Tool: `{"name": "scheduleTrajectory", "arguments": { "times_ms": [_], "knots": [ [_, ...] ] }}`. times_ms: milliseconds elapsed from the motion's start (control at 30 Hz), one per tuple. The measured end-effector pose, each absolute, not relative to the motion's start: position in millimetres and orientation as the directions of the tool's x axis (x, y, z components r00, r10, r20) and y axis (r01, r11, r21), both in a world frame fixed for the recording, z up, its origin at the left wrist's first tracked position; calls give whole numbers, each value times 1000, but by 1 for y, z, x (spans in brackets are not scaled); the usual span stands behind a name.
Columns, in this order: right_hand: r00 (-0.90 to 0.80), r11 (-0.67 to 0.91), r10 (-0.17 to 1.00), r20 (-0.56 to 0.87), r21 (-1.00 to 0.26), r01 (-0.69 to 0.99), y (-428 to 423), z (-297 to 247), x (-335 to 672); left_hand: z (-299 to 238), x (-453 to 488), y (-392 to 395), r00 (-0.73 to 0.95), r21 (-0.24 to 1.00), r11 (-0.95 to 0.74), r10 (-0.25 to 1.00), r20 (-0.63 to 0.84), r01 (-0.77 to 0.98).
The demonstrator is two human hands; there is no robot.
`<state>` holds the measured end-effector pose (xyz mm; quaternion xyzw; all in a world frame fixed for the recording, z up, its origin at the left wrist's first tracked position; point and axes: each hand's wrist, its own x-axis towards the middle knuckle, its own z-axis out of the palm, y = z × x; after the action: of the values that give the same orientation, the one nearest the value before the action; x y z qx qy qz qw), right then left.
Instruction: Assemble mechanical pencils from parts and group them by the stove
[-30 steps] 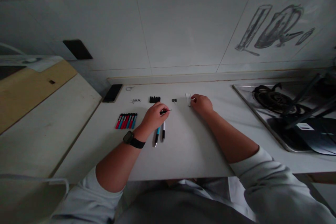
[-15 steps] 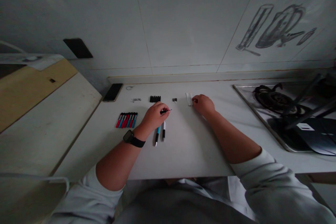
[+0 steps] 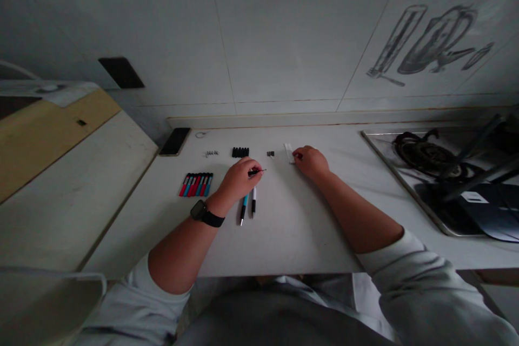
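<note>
My left hand (image 3: 242,175) is closed in a pinch on a small black pen part (image 3: 254,172), whose thin tip points right. Below that hand lie a blue pen (image 3: 244,211) and a white pen (image 3: 254,203), both with black grips, their upper ends partly hidden by the hand. My right hand (image 3: 311,162) has its fingertips closed at the right edge of a few thin clear tubes (image 3: 288,153); they seem to pinch one. Between the hands sit small dark clips (image 3: 270,154). Several black grips (image 3: 240,152) stand in a row behind my left hand.
Several red and blue pen barrels (image 3: 196,185) lie side by side at the left. Springs (image 3: 211,153), a wire ring (image 3: 200,134) and a phone (image 3: 174,141) are farther back. A gas stove (image 3: 430,157) borders the counter (image 3: 284,243) on the right.
My right hand has shifted slightly left, onto the clear tubes, which now slant a little more. My left hand keeps its hold on the black pen part.
</note>
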<state>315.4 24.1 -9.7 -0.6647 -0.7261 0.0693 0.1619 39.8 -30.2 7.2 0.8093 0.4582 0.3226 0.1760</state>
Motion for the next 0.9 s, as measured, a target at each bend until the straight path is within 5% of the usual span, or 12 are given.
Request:
{"name": "scheduleTrajectory", "arguments": {
  "times_ms": [267,533,900],
  "knots": [
    [-48,110,982,185,-340,934,21,-5,316,8,39,-29,357,576,-517,856,374,634],
    [-428,464,879,211,-175,868,10,-1,285,7,38,-28,342,565,-513,857,387,646],
    [-466,519,841,274,-172,837,11,-10,288,7,37,-27,337,553,-502,862,377,665]
  ]
}}
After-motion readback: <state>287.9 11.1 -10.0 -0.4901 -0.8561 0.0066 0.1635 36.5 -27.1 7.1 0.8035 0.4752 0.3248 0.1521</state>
